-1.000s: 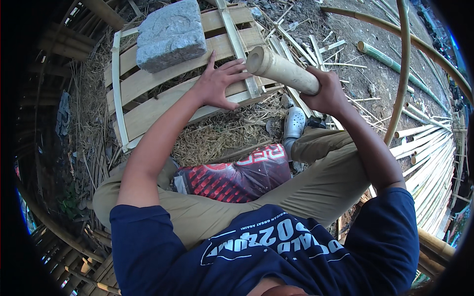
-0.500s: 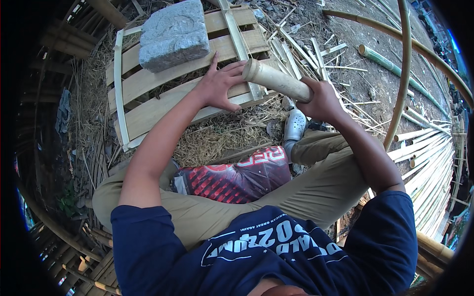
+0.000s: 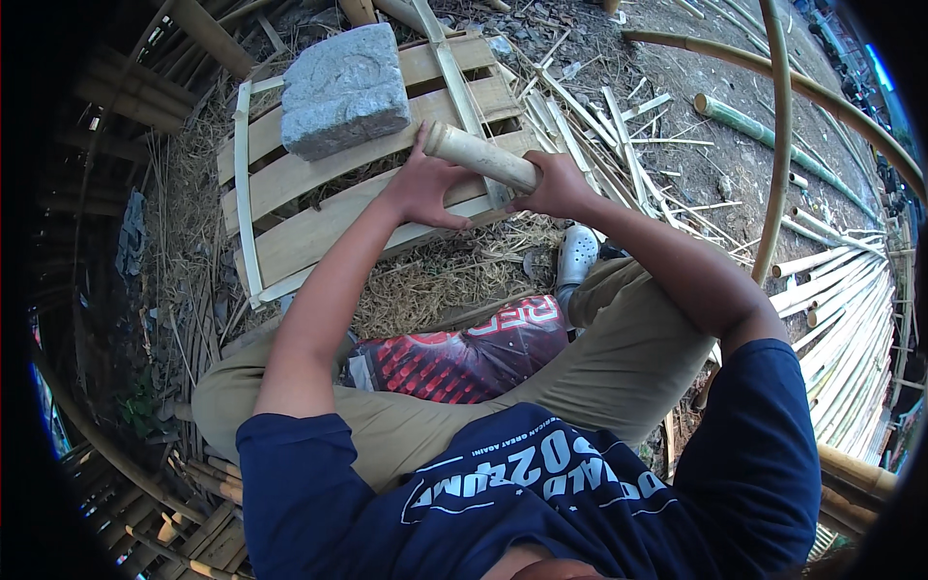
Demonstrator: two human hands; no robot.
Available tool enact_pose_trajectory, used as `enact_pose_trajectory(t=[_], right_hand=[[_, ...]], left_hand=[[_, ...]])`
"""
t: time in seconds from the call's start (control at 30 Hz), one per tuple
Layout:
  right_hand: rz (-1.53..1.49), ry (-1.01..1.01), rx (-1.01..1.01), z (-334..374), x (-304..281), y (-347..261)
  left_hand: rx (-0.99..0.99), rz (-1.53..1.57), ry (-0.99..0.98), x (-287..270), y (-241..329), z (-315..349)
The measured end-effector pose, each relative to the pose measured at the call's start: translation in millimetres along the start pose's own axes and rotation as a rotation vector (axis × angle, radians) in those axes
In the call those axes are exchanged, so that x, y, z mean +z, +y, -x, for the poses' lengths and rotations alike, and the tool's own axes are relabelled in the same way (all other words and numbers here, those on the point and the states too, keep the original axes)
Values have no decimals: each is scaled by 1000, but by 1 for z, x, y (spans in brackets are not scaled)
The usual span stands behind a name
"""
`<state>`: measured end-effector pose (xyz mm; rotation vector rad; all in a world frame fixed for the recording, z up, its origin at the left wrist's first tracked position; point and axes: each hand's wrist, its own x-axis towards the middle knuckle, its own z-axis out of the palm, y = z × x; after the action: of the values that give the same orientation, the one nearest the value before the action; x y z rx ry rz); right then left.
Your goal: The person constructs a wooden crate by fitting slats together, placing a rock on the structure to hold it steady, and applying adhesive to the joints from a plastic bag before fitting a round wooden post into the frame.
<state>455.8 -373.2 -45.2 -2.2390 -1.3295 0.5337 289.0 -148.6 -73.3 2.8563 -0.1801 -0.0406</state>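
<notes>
A short, thick bamboo piece (image 3: 478,158) slants over the right side of a slatted wooden panel (image 3: 333,220), in the grip of my right hand (image 3: 563,188) at its right end. Beside the bamboo's other end is my left hand (image 3: 425,188), thumb apart and index finger stretched; some of its fingertips are hidden behind the bamboo. The panel has wide pale slats with thin strips across them. On its far part rests a rough grey stone block (image 3: 345,92).
Split bamboo strips (image 3: 628,145) litter the ground right of the panel. A green bamboo pole (image 3: 764,135) lies farther right, near a stack of bamboo lengths (image 3: 841,329). An upright pole (image 3: 781,145) stands at right. A printed sack (image 3: 464,358) lies between my legs.
My right hand has moved left with the bamboo piece, bringing its far end past my left hand's fingers. My left hand has shifted slightly nearer. The view has shifted a little.
</notes>
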Motion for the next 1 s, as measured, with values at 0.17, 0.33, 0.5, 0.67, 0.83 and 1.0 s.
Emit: enact_pose_trajectory(t=[0.17,0.33,0.5,0.67,0.83,1.0], right_hand=[[-23,-21,9,1,4,6],[-154,-50,25,3,0,7],[-120,-58,-13,5,0,14],[-214,-9,16,3,3,12],[-167,-16,-17,3,0,11],[-178,-19,-11,3,2,13]], left_hand=[[83,-7,87,-6,4,-1],[-69,17,55,6,22,0],[-173,115,124,12,64,-7],[-191,107,340,27,56,-7],[-178,185,398,27,53,-7],[-213,209,363,31,49,-6]])
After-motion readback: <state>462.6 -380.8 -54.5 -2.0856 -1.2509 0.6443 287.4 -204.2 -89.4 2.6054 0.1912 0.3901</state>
